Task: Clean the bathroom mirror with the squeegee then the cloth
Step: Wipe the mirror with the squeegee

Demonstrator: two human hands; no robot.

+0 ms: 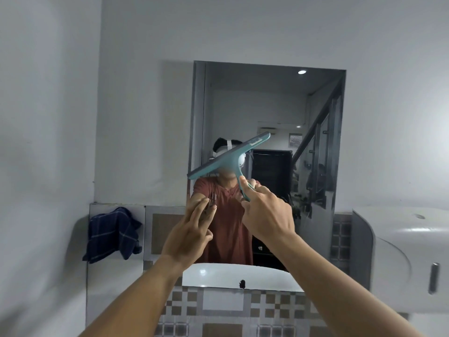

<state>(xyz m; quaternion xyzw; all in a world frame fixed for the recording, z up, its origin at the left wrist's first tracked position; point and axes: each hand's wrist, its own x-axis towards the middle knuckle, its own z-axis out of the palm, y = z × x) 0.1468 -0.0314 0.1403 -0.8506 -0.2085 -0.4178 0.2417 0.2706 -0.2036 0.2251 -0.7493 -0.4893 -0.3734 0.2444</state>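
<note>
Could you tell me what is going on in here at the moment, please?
A person is cleaning the rectangular wall mirror. Their right hand grips the handle of a teal plastic squeegee, its blade tilted across the middle of the glass; whether it touches is unclear. The left hand, fingers straight, rests at the mirror's lower left edge. The dark blue checked cloth hangs untouched to the left of the mirror.

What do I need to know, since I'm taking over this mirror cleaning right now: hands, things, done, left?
Right hand grips the squeegee handle, blade tilted in front of the mirror; contact unclear.
Left hand open, fingers straight near the mirror's lower left edge.
Cloth hangs untouched left of the mirror.
Squeegee progress cannot be judged.
Left: finish squeegeeing, then wipe with the cloth.
</note>
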